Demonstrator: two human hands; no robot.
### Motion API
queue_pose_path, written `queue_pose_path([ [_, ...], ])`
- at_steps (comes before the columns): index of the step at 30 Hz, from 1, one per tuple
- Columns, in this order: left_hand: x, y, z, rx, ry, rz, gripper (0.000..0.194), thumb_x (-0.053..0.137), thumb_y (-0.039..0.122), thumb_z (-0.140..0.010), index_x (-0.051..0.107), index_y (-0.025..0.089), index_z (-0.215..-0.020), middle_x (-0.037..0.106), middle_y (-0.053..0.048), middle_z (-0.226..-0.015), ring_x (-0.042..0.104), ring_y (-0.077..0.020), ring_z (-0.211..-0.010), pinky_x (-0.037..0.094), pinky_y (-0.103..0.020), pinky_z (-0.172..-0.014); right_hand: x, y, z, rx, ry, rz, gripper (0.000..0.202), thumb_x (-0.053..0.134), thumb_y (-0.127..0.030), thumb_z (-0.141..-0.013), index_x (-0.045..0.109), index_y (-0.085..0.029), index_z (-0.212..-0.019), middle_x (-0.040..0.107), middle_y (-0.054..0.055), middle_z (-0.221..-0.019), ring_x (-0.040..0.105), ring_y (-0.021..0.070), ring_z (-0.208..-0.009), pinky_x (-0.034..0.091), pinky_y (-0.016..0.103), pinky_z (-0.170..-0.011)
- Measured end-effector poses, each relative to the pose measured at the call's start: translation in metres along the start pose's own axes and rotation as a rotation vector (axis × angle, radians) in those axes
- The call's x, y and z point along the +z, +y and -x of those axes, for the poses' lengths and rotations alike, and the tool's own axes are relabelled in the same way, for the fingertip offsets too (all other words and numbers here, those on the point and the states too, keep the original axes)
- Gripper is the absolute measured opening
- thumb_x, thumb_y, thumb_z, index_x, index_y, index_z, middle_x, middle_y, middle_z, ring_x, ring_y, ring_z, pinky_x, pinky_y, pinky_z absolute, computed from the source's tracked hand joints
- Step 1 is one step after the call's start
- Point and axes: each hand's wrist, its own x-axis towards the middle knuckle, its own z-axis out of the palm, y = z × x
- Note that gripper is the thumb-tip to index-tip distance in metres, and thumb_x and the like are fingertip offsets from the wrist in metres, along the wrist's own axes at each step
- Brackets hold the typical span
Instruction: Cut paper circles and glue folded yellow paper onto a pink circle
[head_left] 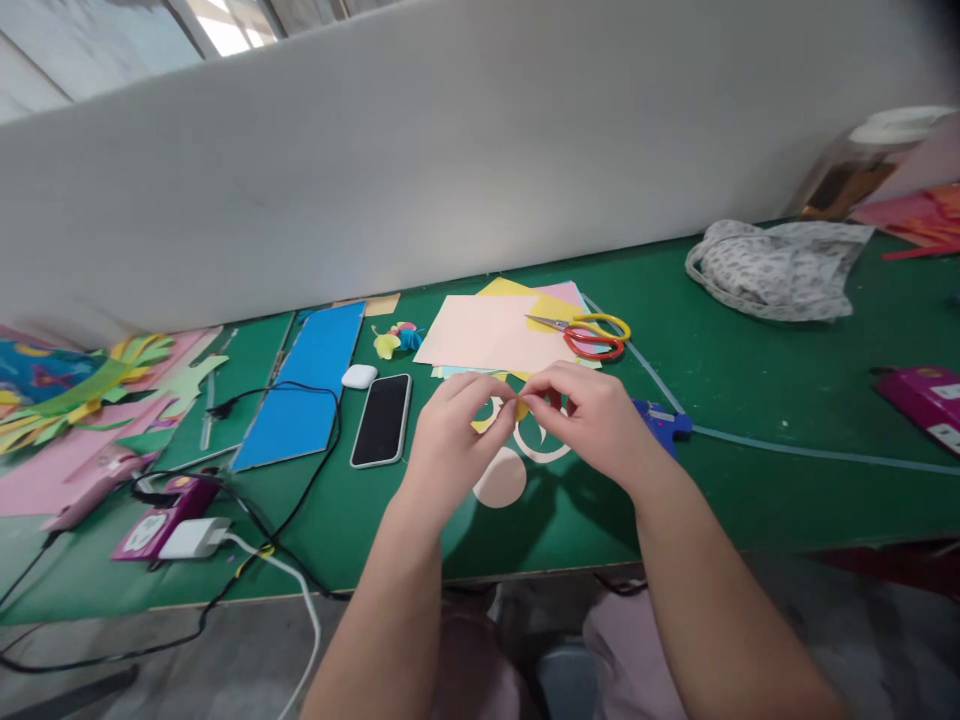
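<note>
**Yellow paper scrap pinched over the worktop's near edge**

My left hand (450,430) and right hand (592,420) meet, each grip clamped on a small yellow paper scrap (517,408) held just above the green worktop (750,380). A pink paper circle (500,478) lies beneath. Scissors (592,335) rest on the paper sheets (487,335) behind; the phone (382,420) lies left. Bare worktop stretches to my right.
</note>
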Motion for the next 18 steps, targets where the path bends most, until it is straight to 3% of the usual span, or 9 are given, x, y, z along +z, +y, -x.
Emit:
queue_pose_path([
  [18, 0.0046, -0.0097, -0.0006, -0.040, 0.012, 0.000, 0.007, 0.055, 0.017, -0.083, 0.060, 0.021, -0.080, 0.065, -0.002, -0.084, 0.058, -0.0161, -0.083, 0.045, -0.028, -0.073, 0.0012, 0.0065, -0.0017, 0.018, 0.029, 0.006, 0.009, 0.056, -0.014, -0.086, 0.061, -0.020, -0.082, 0.064, 0.000, -0.082, 0.057, 0.0135, -0.074, 0.041, 0.026, -0.063],
])
